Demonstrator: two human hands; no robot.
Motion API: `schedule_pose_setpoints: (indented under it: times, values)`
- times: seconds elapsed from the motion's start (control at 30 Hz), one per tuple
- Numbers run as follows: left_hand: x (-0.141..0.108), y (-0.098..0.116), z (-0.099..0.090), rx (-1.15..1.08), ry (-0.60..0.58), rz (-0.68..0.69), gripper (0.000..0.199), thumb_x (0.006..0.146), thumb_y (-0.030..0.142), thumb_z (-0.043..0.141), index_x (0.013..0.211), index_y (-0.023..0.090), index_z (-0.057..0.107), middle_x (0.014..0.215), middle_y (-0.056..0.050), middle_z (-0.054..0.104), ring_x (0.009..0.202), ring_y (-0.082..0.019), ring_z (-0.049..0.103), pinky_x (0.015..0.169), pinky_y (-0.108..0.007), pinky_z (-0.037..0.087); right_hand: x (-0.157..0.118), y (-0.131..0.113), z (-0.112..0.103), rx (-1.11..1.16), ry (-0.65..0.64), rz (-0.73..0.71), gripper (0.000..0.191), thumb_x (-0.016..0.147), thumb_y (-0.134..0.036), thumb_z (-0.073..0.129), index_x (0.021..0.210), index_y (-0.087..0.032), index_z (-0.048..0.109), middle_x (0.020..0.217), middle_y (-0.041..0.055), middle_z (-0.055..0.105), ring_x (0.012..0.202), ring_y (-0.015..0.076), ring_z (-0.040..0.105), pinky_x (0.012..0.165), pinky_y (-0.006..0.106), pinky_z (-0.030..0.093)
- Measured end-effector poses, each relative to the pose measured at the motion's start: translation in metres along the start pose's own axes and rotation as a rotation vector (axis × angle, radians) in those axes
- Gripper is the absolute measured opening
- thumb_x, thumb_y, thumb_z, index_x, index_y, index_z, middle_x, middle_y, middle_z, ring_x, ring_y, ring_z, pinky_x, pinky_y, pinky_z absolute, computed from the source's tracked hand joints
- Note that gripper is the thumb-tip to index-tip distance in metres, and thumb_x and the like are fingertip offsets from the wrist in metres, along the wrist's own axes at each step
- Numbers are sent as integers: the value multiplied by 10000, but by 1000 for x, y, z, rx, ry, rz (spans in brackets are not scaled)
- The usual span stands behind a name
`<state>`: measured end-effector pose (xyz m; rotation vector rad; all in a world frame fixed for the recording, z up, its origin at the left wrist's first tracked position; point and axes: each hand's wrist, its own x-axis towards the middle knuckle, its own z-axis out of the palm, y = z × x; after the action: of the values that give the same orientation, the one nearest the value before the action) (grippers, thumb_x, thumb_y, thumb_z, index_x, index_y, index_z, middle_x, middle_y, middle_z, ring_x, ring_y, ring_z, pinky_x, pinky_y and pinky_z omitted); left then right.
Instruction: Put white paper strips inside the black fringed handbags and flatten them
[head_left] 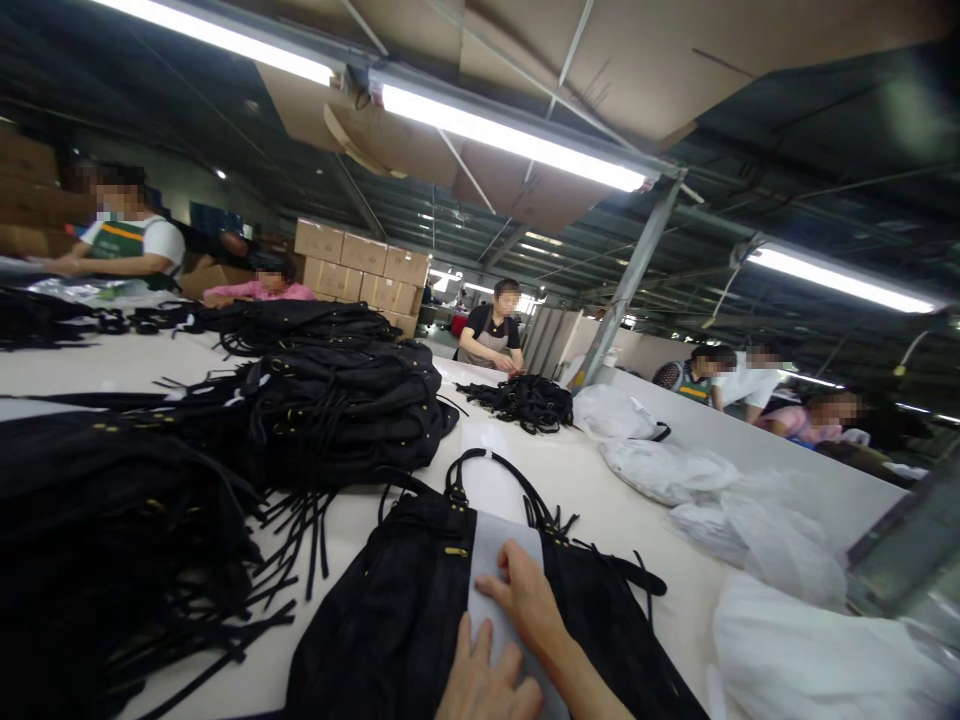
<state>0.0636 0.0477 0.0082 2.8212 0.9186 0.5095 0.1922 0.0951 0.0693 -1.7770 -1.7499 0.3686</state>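
Observation:
In front of me on the table lies a black handbag [390, 600] with brass-coloured fittings, its handles [480, 455] pointing away from me. A pale grey sheet or strip [499, 540] runs down the middle of the bag, between its two dark sides. My left hand [491, 675] rests at the bottom of the view with its fingers spread, across the left edge of the strip. Just above it, my right hand [525, 595] is on the strip, fingers loosely bent and thumb apart from the index finger. Nothing shows between its fingers.
Piles of black bags [345, 400] with dangling fringes fill the left side of the white table [577, 480]. A smaller black heap [532, 402] is farther back. White plastic bags [817, 640] lie along the right. Several people work around; one person [491, 335] stands opposite.

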Motion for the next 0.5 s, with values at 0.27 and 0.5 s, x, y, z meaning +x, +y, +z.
schedule_pose_setpoints:
  times: [0.27,0.5]
  values:
    - [-15,28,-95,-151,-238,-103,357,887,396,575,1185,202,605,1327,-121,553,1335,-386,391,1131,-643,192,-45,1,-107,13,-37,-6,202,845,-363,464,844,-214,600,789,11,614,757,185,574,720,297,440]
    - [-20,43,-137,-138,-228,-120,339,897,222,477,1216,217,590,1324,-84,584,1380,-321,366,1149,-623,164,-182,44,-215,-75,-7,278,367,859,-509,417,862,-243,669,912,70,700,917,254,625,827,332,468]
